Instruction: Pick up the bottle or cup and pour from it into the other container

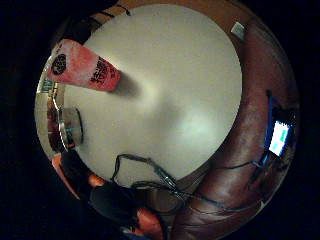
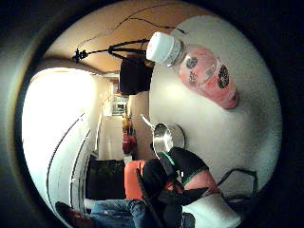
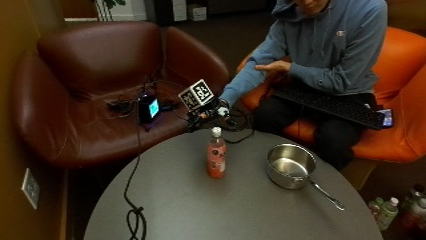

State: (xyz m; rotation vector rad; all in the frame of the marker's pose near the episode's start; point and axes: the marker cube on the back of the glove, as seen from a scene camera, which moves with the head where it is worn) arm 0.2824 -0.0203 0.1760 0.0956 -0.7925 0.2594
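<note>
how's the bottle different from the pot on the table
The bottle is tall, narrow and pink with a white cap on; the pot is low, wide, shiny metal and open on top. The bottle has a printed label, the pot a long handle pointing away from the bottle. Both stand upright on the round table, apart from each other, neither touched by the gloved hand.

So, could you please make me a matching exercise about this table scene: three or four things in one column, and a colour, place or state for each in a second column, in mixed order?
Things:
1. bottle
2. pot
3. keyboard
4. right hand

Descriptions:
a. lies across the person's lap
b. stands upright on the table, pink with a white cap
c. metal, with nothing in it, its handle pointing toward the table's edge
d. hovers just above the bottle's cap, holding nothing

Pairs: 1-b, 2-c, 3-a, 4-d
</note>
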